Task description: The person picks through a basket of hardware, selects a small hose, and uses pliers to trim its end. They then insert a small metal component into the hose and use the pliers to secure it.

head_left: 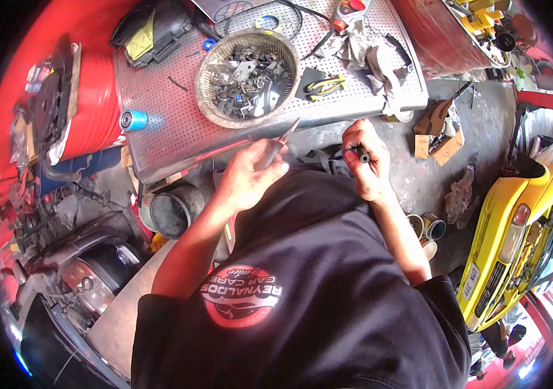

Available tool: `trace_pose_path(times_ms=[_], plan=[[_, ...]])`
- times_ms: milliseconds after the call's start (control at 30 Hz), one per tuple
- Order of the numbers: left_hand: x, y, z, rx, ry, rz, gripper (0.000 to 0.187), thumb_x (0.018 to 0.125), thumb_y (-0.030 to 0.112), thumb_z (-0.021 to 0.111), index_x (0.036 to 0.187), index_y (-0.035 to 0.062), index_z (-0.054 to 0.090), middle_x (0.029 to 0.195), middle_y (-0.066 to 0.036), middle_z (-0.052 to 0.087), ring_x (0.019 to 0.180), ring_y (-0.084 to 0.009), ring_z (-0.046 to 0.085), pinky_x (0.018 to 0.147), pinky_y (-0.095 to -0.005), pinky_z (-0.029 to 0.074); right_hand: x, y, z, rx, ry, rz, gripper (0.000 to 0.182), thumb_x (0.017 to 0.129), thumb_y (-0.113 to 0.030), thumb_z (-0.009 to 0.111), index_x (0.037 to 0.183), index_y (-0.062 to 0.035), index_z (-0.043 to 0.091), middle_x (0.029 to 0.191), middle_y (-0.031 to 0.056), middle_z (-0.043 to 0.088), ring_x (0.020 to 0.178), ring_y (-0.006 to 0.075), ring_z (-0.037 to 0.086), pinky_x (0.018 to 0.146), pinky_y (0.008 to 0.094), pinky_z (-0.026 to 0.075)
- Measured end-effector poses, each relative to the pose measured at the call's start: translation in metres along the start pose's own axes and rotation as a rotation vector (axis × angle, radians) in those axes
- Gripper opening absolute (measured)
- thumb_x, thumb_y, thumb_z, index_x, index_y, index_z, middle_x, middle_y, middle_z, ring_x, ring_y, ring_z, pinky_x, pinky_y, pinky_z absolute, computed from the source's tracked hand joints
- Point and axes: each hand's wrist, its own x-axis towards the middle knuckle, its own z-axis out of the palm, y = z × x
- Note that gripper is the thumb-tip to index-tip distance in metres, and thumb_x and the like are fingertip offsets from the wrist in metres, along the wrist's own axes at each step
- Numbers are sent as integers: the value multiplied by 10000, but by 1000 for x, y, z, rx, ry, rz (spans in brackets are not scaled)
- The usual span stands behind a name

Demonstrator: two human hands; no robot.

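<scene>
My left hand [250, 172] is closed around a slim pointed tool [284, 137] with a greyish body; its tip points up toward the bench edge. I cannot make out its exact kind. To the right, my right hand [367, 159] is closed on a small dark tube [363, 157], whose round open end faces me. Both hands are in front of the perforated metal bench [166, 139], apart from each other. Just beyond them stands a round metal basin [202, 97] filled with metal clips and small parts. Yellow-and-black pliers [325, 87] lie right of the basin.
A blue cylinder [133, 120] stands at the bench's left corner. Crumpled rags [380, 65] lie on its right side. A red drum [91, 97] is at left, a cardboard box [448, 146] on the floor at right, and a yellow car [510, 240] beyond.
</scene>
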Motion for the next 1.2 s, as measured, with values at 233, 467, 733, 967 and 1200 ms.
trace_pose_path(times_ms=[233, 467, 733, 967, 1200], plan=[[-2, 12, 1, 85, 16, -8, 349, 879, 94, 690, 1201, 9, 586, 920, -6, 588, 822, -89, 569, 745, -256, 484, 0, 2, 0, -7, -4, 16, 94, 738, -86, 612, 805, -44, 562, 783, 76, 536, 774, 258, 492, 788, 369, 386], [-3, 16, 2, 122, 8, 37, 352, 887, 154, 692, 1189, 10, 584, 927, -2, 589, 834, -100, 568, 768, -276, 489, -3, 4, 2, -2, -15, 30, 98, 745, -87, 613, 812, -33, 565, 793, 84, 534, 779, 264, 496, 782, 369, 397], [15, 66, 38, 355, 45, 64, 408, 929, 320, 682, 1196, 23, 600, 1032, -145, 671, 974, -248, 662, 871, -369, 500, -5, 8, 13, 0, -47, 43, 137, 757, -122, 611, 839, -22, 567, 820, 101, 540, 805, 275, 507, 786, 375, 410], [26, 67, 50, 326, -11, 141, 378, 900, 273, 694, 1168, 21, 611, 1079, -186, 677, 1034, -310, 667, 896, -407, 497, -11, 11, 13, -6, -29, 33, 206, 740, -151, 604, 875, 0, 565, 857, 120, 551, 824, 303, 508, 808, 401, 423], [31, 62, 59, 282, -34, 112, 335, 903, 236, 692, 1147, 20, 610, 1050, -159, 681, 994, -245, 661, 889, -387, 494, -18, 19, 6, -40, -60, 26, 338, 751, -144, 593, 1025, 53, 594, 895, 150, 556, 840, 335, 510, 829, 423, 423]])
